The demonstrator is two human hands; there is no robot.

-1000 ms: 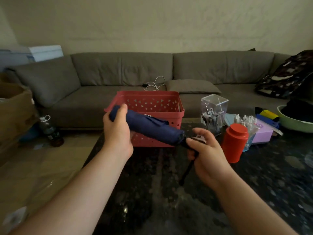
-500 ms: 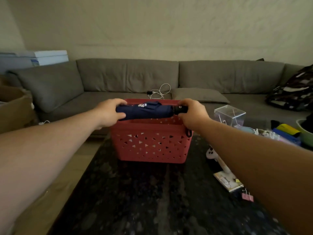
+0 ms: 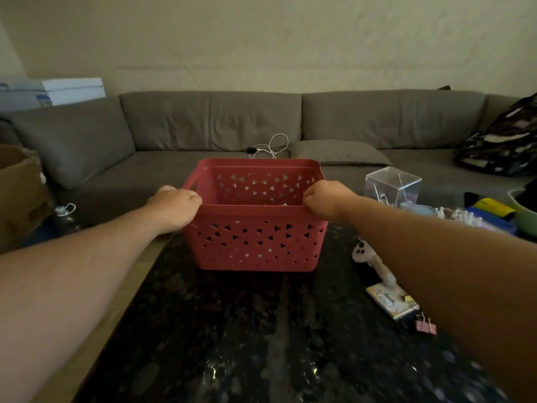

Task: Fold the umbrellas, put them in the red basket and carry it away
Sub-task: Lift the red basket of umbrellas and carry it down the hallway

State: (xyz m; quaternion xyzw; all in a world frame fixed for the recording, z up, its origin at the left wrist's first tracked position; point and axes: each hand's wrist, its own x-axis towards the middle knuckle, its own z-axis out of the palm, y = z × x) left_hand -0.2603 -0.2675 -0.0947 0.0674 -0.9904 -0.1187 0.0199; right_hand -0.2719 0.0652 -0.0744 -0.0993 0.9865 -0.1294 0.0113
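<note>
both hands clamp the red basket (image 3: 255,242) on the dark tabletop (image 3: 232,330): left hand (image 3: 177,205) and right hand (image 3: 325,199) curled over its near rim.

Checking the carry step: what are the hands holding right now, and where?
Both hold the red basket: left hand grips its left rim, right hand its right rim.

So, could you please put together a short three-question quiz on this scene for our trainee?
1. True or false: both hands grip the red basket at its near rim.
2. Which thing lies nearest the right forearm? A) white game controller B) white cable C) cardboard box
3. Fill in: the basket stands on the dark ____.

Key: 1 true: left hand and right hand each curl over the rim. 2 A. 3 table.
</note>
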